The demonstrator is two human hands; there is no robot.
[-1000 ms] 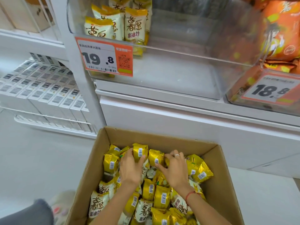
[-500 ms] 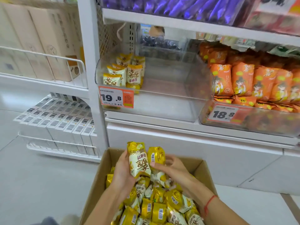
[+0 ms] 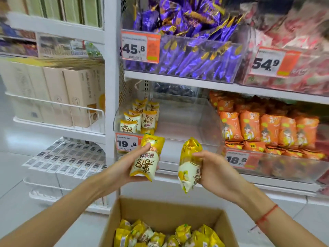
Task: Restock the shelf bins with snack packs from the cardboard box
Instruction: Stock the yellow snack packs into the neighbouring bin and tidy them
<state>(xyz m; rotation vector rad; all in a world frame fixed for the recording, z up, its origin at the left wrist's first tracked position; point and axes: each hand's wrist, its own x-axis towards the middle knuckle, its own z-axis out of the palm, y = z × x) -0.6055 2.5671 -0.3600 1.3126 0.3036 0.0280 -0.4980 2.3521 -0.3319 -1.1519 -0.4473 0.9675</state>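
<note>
My left hand (image 3: 124,168) gripping one yellow snack pack (image 3: 146,157), my right hand (image 3: 213,168) gripping another pack (image 3: 189,163), both above cardboard box (image 3: 167,211), before clear shelf bin (image 3: 187,122)

"45.8" was printed on the price tag (image 3: 140,47) clipped to the bin of purple packs, and "54.9" on the tag (image 3: 275,61) of the red packs' bin. "19.8" was shown on the tag (image 3: 126,142) below the yellow packs (image 3: 140,118), which were marked "薯愿 非油炸". "18.8" was read on the tag (image 3: 240,159) under the orange packs.
</note>
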